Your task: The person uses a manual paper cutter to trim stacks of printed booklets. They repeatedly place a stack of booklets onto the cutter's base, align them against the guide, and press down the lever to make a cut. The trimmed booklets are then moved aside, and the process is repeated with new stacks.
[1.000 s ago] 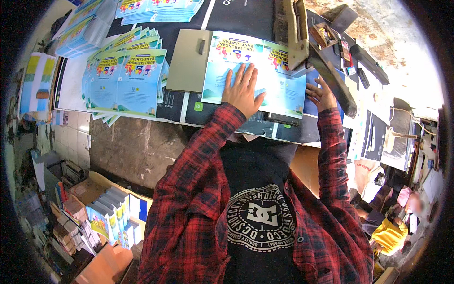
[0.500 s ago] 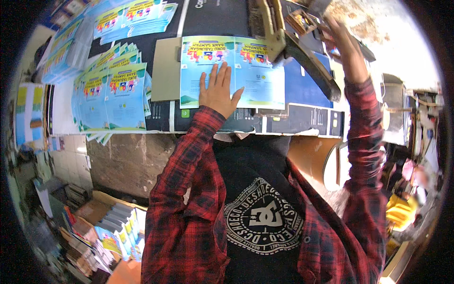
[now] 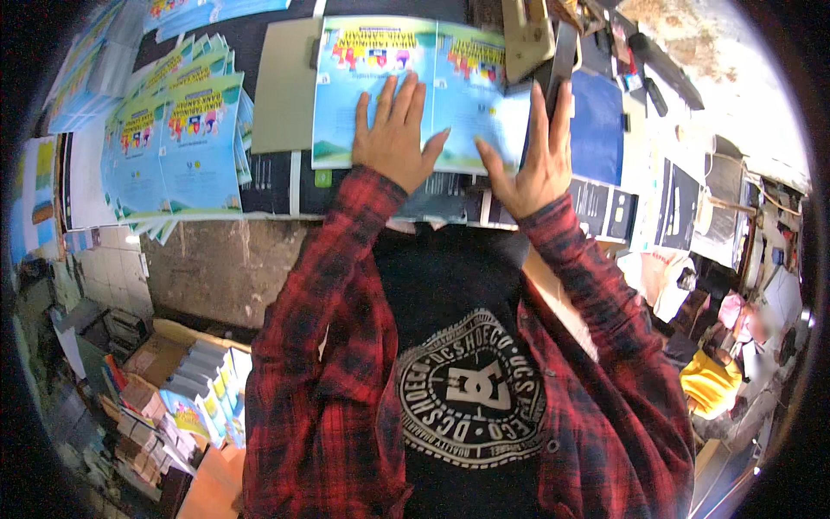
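A printed blue-and-green cover sheet [image 3: 458, 111] with two panels lies flat on the black worktop. My left hand [image 3: 393, 131] rests on its middle, palm down, fingers spread. At the sheet's right end is my right hand [image 3: 536, 169], fingers stretched out and thumb apart; I cannot tell whether it presses on the paper. Just beyond its fingertips stands a dark metal bar [image 3: 565, 50], joined to a worn beige metal machine [image 3: 527, 43] that overlaps the sheet's far right corner. A grey-green board [image 3: 284, 95] lies against the sheet's left edge.
Fanned stacks of matching cover sheets [image 3: 201, 164] lie at the left, with more piles behind. A blue panel [image 3: 596, 125] is on the worktop at the right. Below left, a cardboard box [image 3: 164, 346] holds booklets. A yellow cloth-like item [image 3: 711, 385] lies at the lower right.
My right hand has come down and inward from the far right to the sheet's right end. The dark bar has swung from slanting right to nearly upright. My left hand stays on the sheet.
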A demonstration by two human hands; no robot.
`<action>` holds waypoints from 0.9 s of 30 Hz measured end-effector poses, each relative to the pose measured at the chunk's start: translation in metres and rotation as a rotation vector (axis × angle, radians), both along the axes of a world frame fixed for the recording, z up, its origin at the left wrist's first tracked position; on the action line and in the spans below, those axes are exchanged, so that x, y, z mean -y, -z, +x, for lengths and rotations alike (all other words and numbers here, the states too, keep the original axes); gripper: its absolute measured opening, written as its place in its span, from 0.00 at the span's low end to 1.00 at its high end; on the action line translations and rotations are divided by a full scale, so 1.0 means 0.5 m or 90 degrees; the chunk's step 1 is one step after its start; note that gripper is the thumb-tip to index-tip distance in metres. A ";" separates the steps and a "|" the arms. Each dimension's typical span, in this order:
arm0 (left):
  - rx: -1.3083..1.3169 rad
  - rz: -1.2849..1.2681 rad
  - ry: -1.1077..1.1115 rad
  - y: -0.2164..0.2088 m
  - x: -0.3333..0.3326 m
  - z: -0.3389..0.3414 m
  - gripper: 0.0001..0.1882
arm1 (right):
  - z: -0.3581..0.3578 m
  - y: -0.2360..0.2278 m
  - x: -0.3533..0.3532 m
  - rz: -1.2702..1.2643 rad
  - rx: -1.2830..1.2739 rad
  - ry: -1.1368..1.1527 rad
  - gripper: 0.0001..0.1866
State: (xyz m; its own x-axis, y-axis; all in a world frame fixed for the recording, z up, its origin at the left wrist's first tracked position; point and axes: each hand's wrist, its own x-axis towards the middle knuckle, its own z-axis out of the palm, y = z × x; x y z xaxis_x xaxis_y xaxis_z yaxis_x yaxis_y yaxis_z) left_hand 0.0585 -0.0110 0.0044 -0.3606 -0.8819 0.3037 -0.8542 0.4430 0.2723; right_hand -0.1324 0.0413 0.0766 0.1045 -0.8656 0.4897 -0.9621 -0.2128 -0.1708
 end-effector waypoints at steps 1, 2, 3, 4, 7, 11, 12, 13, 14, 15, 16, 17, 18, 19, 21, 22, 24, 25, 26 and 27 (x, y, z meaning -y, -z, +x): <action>0.004 0.003 0.003 0.000 -0.009 0.002 0.36 | 0.005 0.000 0.004 0.028 0.001 0.009 0.49; -0.017 0.001 -0.007 0.003 -0.009 0.005 0.36 | 0.009 -0.002 0.003 0.037 0.005 0.006 0.49; -0.015 0.002 -0.005 0.006 -0.008 0.006 0.36 | 0.011 -0.004 0.001 0.045 0.008 0.005 0.49; -0.012 0.003 -0.003 0.010 -0.006 0.005 0.36 | 0.007 -0.003 0.008 0.049 0.017 0.003 0.49; 0.011 0.011 -0.005 0.012 -0.013 0.008 0.37 | 0.004 -0.016 0.006 0.061 0.000 0.004 0.49; 0.024 0.013 0.001 0.010 -0.006 -0.003 0.37 | -0.023 -0.148 0.014 0.182 0.099 -0.045 0.43; 0.028 0.016 -0.005 0.004 -0.008 0.000 0.37 | -0.060 -0.192 0.041 0.186 0.021 -0.158 0.35; 0.020 0.013 -0.015 0.010 -0.014 0.009 0.37 | -0.055 -0.269 0.066 0.386 0.184 -0.183 0.26; 0.004 0.005 -0.009 0.013 -0.014 0.008 0.37 | -0.104 -0.284 0.104 0.442 0.244 -0.161 0.29; -0.008 -0.003 -0.007 0.014 -0.011 0.010 0.37 | -0.151 -0.292 0.145 0.496 0.309 -0.140 0.34; -0.023 0.020 0.006 0.007 -0.006 0.011 0.37 | -0.201 -0.301 0.184 0.544 0.370 -0.107 0.39; -0.048 0.045 0.038 -0.001 0.007 0.000 0.36 | -0.214 -0.299 0.190 0.495 0.473 -0.005 0.39; -0.051 0.064 0.031 -0.007 0.012 0.018 0.36 | -0.255 -0.248 0.231 0.537 0.579 0.010 0.41; -0.174 0.042 -0.027 0.008 0.030 0.040 0.34 | -0.223 -0.239 0.224 0.489 0.633 0.059 0.27; -0.231 -0.035 -0.190 -0.006 0.064 0.084 0.29 | -0.305 -0.082 0.216 0.372 0.490 0.108 0.35; -0.126 -0.015 -0.307 -0.023 0.068 0.111 0.28 | -0.345 0.013 0.199 0.337 0.462 0.081 0.32; -0.006 -0.013 -0.298 -0.003 0.095 0.163 0.30 | -0.346 0.216 0.122 0.205 0.467 -0.016 0.28; -0.037 -0.028 -0.251 0.005 0.106 0.170 0.28 | -0.329 0.269 0.077 0.128 0.466 -0.036 0.27; -0.123 0.054 -0.259 0.012 0.103 0.204 0.29 | -0.244 0.216 0.047 0.286 0.581 0.033 0.28; -0.268 0.216 -0.298 0.016 0.107 0.222 0.31 | -0.169 0.102 0.019 0.208 0.572 0.062 0.30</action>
State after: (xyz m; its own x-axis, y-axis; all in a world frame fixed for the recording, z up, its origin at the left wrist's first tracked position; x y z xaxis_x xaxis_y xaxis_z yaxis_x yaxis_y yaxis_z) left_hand 0.1693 -0.0646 -0.0034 0.1657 -0.9861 0.0152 -0.7258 -0.1115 0.6788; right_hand -0.2167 0.0315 0.0257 -0.2722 -0.9585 0.0844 -0.4539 0.0506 -0.8896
